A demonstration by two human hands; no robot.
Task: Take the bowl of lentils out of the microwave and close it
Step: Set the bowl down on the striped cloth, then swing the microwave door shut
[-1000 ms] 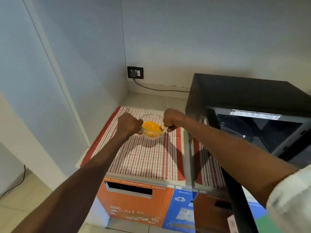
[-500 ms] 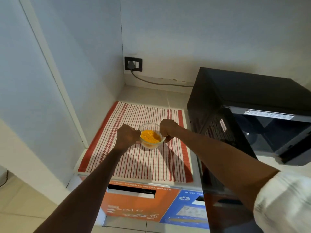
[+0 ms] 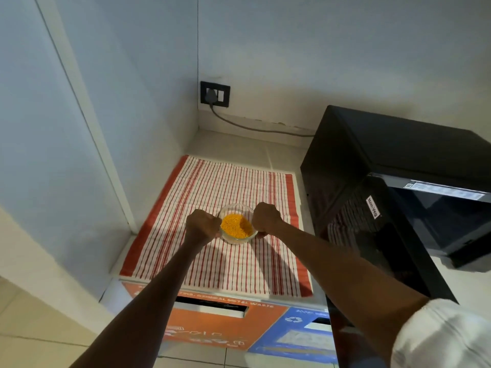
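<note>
A small clear glass bowl of orange lentils (image 3: 236, 226) is over the middle of a red-striped cloth (image 3: 212, 187); whether it rests on the cloth I cannot tell. My left hand (image 3: 202, 224) grips its left rim and my right hand (image 3: 266, 219) grips its right rim. The black microwave (image 3: 393, 160) stands to the right, and its door (image 3: 372, 240) hangs open toward me, beside my right forearm. The dark cavity (image 3: 449, 221) shows behind the door.
A wall socket (image 3: 215, 94) with a plug and grey cable (image 3: 255, 128) is at the back. A pale wall panel (image 3: 87, 123) closes the left side. Orange (image 3: 220, 322) and blue (image 3: 297, 333) waste bin fronts sit below the counter edge.
Both hands have brought the bowl closer to me, from the cloth's back part to its middle. The view has shifted, so the open microwave door now shows more fully.
</note>
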